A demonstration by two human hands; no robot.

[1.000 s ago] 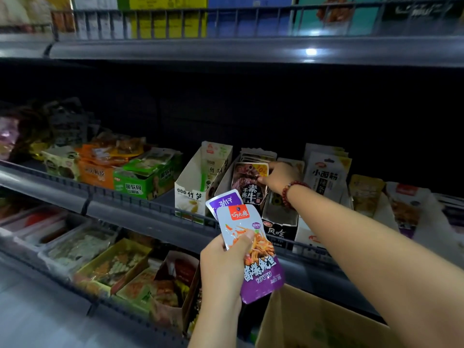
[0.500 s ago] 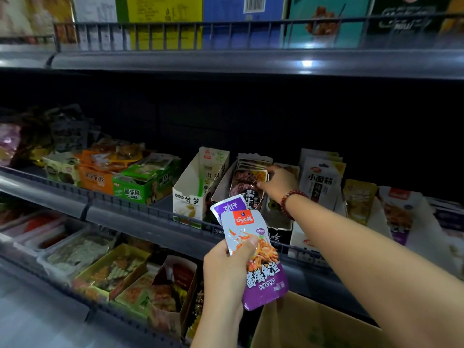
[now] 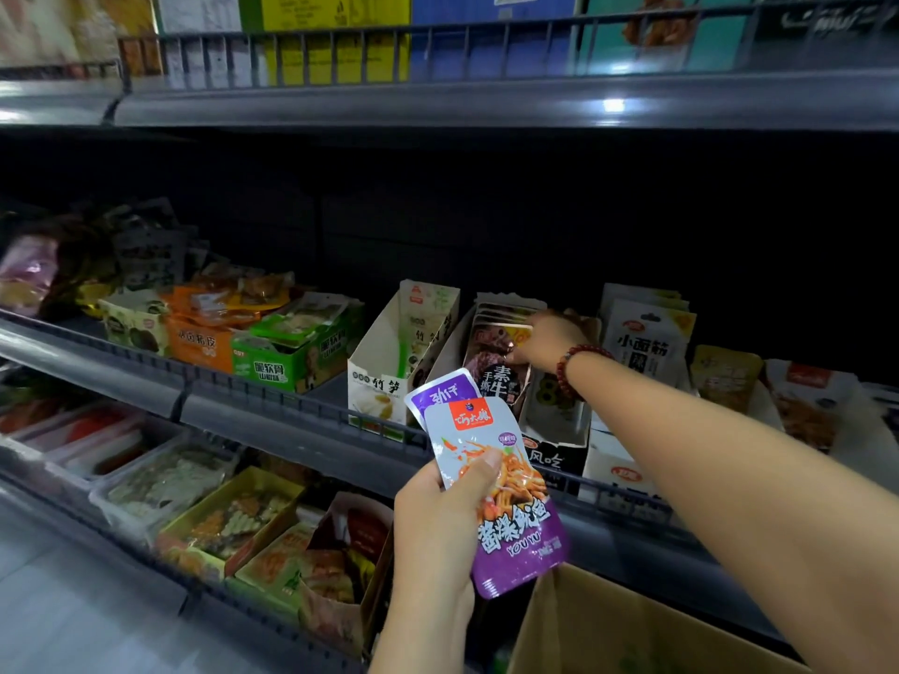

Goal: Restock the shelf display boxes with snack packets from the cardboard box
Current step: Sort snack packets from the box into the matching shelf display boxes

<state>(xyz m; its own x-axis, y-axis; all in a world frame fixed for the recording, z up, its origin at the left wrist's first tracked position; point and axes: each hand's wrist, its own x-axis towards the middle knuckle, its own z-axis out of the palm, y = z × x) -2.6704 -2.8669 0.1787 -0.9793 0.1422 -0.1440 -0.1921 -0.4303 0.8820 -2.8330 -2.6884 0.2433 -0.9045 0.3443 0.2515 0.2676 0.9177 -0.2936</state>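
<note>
Centre frame, our left hand (image 3: 438, 522) comes up from the bottom edge, thumb pressed across the front of two purple snack packets (image 3: 491, 484) fanned one behind the other, held upright in front of the middle shelf rail (image 3: 272, 411). Our right arm stretches in from the lower right, beaded bracelet (image 3: 576, 369) at the wrist, and the right hand (image 3: 549, 340) bends down, fingers pinching the front dark packet (image 3: 498, 362) standing in its display box (image 3: 450, 352). The cardboard box (image 3: 618, 629) sits open at bottom right, below both arms.
</note>
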